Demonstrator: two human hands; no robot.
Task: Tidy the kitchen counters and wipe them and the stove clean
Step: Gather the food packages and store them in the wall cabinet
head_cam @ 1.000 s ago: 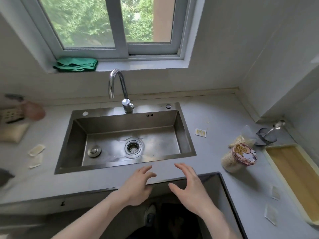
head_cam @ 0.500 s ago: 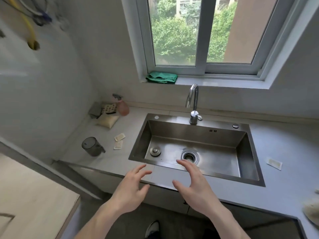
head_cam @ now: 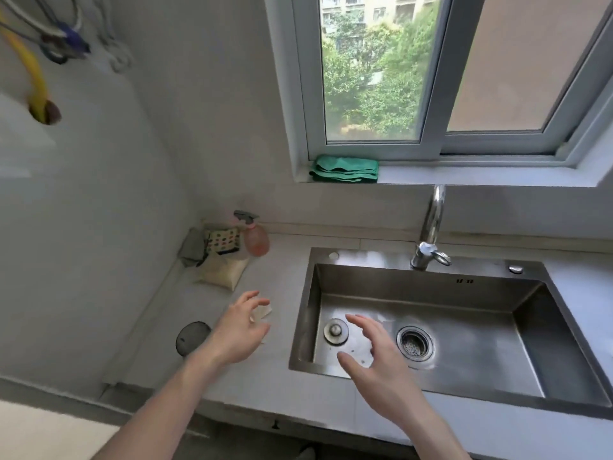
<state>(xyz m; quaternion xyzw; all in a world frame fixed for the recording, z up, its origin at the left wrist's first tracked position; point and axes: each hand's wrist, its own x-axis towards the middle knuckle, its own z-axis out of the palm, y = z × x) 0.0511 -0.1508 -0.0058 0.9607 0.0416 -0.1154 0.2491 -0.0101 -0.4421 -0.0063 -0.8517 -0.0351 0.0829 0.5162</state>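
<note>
A grey counter [head_cam: 272, 270] runs along the wall around a steel sink [head_cam: 428, 270]. My left hand [head_cam: 240, 330] hovers over the counter left of the sink, fingers spread and empty, above small pale packets [head_cam: 262, 312] that it partly hides. My right hand [head_cam: 374, 356] hangs over the sink's front left corner, fingers loosely spread, holding nothing. A folded green cloth [head_cam: 345, 169] lies on the window sill. A pink spray bottle [head_cam: 255, 239] stands in the back left corner by a spotted sponge [head_cam: 222, 240] and a beige bag [head_cam: 224, 272].
A dark cup [head_cam: 192, 336] stands on the counter left of my left forearm. The tap [head_cam: 431, 227] rises behind the sink; a plug [head_cam: 335, 331] and drain strainer [head_cam: 414, 343] lie in the basin. Hoses and a yellow pipe [head_cam: 36, 84] hang on the left wall.
My view has swung left, from the sink's right side to its left corner. Both hands stayed empty and moved forward; my left hand now hovers over the packets left of the sink.
</note>
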